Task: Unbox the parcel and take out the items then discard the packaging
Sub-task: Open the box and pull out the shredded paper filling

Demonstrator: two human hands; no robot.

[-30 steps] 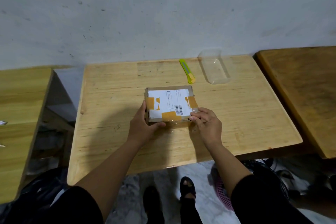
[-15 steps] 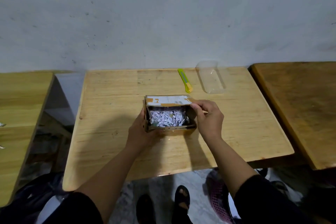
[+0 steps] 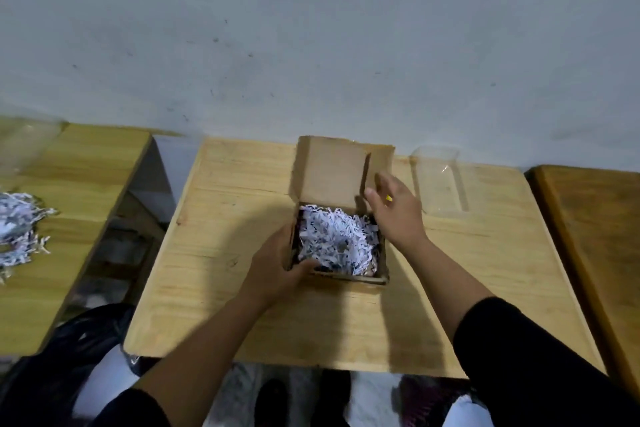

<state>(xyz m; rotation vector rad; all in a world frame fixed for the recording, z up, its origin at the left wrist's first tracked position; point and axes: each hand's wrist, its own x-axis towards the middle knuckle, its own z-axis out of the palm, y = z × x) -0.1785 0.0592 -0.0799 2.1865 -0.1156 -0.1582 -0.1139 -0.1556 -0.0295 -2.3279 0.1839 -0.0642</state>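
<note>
While the cardboard box [image 3: 341,243] sits near the middle of the light wooden table [image 3: 221,288], the left hand [image 3: 277,274] clasps its near-left corner, palm against the left wall and thumb hooked over the near rim. Its lid [image 3: 329,168] stands raised at the far side, plain inner face towards the camera, with a side flap [image 3: 379,163] folded out at its right edge. White shredded paper [image 3: 334,239] fills the box to the rim.

Right hand [image 3: 396,215]: hovers just right of the box's far-right corner, fingers loosely spread and holding nothing, fingertips close to the flap; contact cannot be confirmed. A small yellow speck shows between its fingers; what it belongs to cannot be told.

Concealed: whatever lies beneath the shredded paper. The box's left wall is largely covered by the left hand. The picture is soft with motion blur, so no markings can be read.

Surroundings: a clear plastic container [image 3: 438,180] rests at the far right of the table, just beyond the right hand and apart from the box. On the adjacent table [image 3: 69,184] to the left, across a gap, lies a loose heap of shredded paper [image 3: 17,232], cut off by the picture's left edge. A darker table [image 3: 595,236] abuts on the right. Bare tabletop lies near and left of the box; the far edge meets the wall directly behind the lid.
</note>
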